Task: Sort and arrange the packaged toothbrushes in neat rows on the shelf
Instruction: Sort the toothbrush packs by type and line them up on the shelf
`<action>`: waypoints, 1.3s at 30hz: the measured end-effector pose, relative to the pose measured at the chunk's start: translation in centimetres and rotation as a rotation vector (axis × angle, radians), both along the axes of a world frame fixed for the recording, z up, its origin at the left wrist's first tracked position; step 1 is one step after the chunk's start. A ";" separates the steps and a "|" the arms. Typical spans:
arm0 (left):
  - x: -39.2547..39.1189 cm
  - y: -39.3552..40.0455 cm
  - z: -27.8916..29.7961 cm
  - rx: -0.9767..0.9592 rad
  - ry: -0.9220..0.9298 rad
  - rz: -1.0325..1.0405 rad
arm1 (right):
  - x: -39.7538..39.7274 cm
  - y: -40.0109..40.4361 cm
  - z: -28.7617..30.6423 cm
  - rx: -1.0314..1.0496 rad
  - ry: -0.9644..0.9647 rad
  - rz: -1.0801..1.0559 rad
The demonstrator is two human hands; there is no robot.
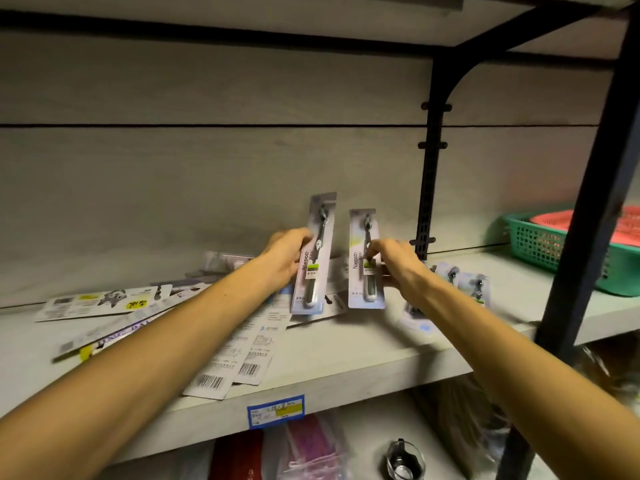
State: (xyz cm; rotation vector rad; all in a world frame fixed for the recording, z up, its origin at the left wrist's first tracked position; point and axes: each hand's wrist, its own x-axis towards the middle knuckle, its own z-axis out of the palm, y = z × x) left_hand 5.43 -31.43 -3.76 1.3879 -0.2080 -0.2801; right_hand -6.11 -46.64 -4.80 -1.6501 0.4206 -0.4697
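Note:
My left hand grips a packaged toothbrush by its left edge, holding it upright above the grey shelf. My right hand pinches a second packaged toothbrush at its middle, also upright, just right of the first. Both packs are pale lilac cards with a dark brush. Several more packs lie flat and jumbled on the shelf at the left, some face down with barcodes showing. Two more packs lie right of my right hand.
A black metal upright stands against the back panel just right of the held packs. A black frame post rises at the shelf's front right. A green basket with a red one inside sits at far right. Goods fill the lower shelf.

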 end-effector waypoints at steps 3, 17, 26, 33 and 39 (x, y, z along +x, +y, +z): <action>-1.3 -1.7 -0.5 0.076 -0.009 -0.067 | -1.0 -1.7 -0.7 -0.089 -0.032 -0.055; -5.9 -9.9 -4.7 0.718 -0.733 -0.517 | -6.3 -8.6 -3.5 -0.864 0.299 -0.335; -2.0 -6.4 -2.8 1.017 -1.188 -0.193 | -4.4 -7.3 -2.2 -0.856 0.224 -0.372; 2.9 -3.0 -1.5 1.211 -1.169 -0.072 | 1.2 -4.4 0.5 -1.117 0.219 -0.087; 4.6 -4.1 -1.4 1.288 -1.302 -0.068 | 4.4 -4.6 -0.1 -1.176 0.540 -0.028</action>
